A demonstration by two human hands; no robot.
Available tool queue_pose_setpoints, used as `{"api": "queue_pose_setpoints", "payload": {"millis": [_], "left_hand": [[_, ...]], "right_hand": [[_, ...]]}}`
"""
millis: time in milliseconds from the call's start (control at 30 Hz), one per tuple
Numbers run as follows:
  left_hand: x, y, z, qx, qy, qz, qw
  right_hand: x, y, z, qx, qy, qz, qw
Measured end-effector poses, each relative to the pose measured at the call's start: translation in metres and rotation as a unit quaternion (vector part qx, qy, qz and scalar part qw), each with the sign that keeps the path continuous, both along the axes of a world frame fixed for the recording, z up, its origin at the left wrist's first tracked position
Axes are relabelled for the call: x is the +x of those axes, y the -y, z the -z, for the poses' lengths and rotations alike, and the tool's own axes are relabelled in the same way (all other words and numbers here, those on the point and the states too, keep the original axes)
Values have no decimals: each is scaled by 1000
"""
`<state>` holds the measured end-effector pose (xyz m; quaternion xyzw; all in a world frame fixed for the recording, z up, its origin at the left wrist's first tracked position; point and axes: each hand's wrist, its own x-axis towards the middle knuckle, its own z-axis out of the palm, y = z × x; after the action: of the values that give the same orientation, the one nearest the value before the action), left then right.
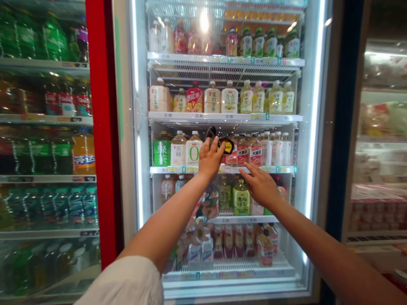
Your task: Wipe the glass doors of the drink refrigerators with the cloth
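My left hand is raised at the centre, its fingers closed around a small black and yellow object with dark, wing-like parts. The fingers partly cover this object, and its exact kind is unclear. Lower and to the right, my right hand has its fingers stretched out and apart, with nothing held. Both hands are in front of a lit drinks cooler. Behind them stand red-labelled bottles, a white bottle with a green 0 and a green tea bottle.
Cooler shelves carry rows of bottles above and below the hands. Pale flower shapes show at the lower left of this cooler. A red-framed cooler with soft drinks stands at left; another lit case holds packages at right.
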<state>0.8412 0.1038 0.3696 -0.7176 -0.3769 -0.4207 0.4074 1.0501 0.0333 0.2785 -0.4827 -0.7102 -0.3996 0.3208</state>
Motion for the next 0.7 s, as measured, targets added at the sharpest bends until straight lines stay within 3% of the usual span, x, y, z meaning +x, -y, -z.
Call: {"api": "queue_pose_setpoints", "payload": {"millis": [100,167,267,400,467,567,633,700], "left_hand": [[-24,-1,32,-17,-129,51,990],[-42,1,39,-22,-146,56,987],[-39,5,18,-14,-26,10,1000],[28,5,-27,3,122,-28,992],[61,1,-32,11,105,-14,994],[76,-7,-9,12,-37,44,998],[63,-11,13,7,-147,83,986],[44,-10,26,5,-192,84,978]], "right_hand": [[11,4,11,-23,7,9,1000],[21,6,15,-33,5,21,999],[36,8,13,-30,-13,30,999],[46,11,6,-24,-42,34,998],[48,13,6,-34,-48,34,998],[56,14,14,-48,-48,32,997],[66,13,21,-49,-43,31,997],[79,11,26,-42,-37,32,998]]}}
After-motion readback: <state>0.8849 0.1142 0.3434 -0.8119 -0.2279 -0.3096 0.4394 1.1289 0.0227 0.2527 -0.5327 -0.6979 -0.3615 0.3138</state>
